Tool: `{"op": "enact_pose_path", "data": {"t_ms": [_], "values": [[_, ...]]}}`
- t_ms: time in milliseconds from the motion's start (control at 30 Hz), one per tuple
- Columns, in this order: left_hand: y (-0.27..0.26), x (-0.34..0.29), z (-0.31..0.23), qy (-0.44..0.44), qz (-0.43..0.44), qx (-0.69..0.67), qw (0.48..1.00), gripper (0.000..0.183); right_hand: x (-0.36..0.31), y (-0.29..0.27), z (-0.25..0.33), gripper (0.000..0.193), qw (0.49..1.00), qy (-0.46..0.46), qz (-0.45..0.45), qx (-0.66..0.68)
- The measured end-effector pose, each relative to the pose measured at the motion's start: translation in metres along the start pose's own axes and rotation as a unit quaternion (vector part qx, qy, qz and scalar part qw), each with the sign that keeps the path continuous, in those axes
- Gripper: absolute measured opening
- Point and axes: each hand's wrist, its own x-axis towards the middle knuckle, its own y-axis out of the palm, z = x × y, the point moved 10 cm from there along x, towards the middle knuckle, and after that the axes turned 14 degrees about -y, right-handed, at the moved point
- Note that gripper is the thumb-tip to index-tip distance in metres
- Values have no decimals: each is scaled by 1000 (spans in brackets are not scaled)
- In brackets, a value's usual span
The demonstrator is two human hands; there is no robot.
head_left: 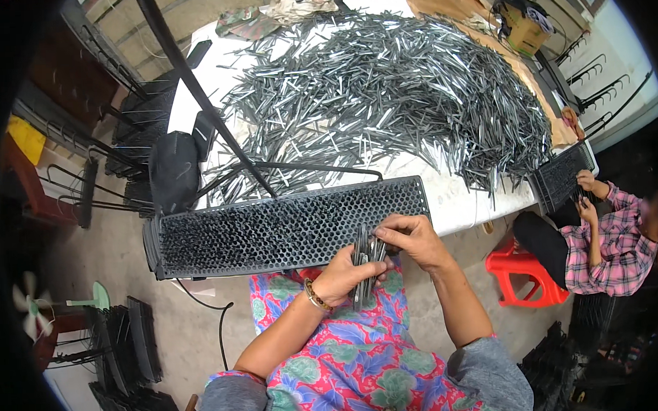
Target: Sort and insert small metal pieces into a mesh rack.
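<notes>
My left hand (335,279) is closed around a bundle of thin dark grey strips (361,268), which stand roughly upright over my lap. At the top of that bundle my right hand (417,240) pinches thumb and finger together on a thin strip; how many it grips cannot be made out. Just beyond both hands lies a long black rack (412,199) full of round holes. Dark pieces crowd the holes of its left and middle parts, while bare holes show at its right end.
A broad pile of loose strips (382,80) covers much of the white table (456,208). A black metal bar (194,83) slants over the left side. At right, a co-worker in a plaid shirt (609,250) handles another rack (560,176) beside a red stool (516,275).
</notes>
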Motion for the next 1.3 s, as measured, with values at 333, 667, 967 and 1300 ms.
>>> {"op": "enact_pose_path", "data": {"t_ms": [333, 667, 967, 1300], "values": [[-18, 2, 19, -10, 10, -53, 998, 35, 27, -27, 21, 22, 957, -169, -179, -150], [-28, -8, 18, -18, 8, -79, 997, 33, 45, 35, 47, 16, 819, -408, -74, -395], [-29, -5, 19, -8, 6, -78, 997, 32, 46, 39, 50, 15, 811, -414, -61, -408], [-32, -10, 19, -36, -16, -75, 996, 31, 45, 23, 57, 14, 841, -384, -77, -373]]}}
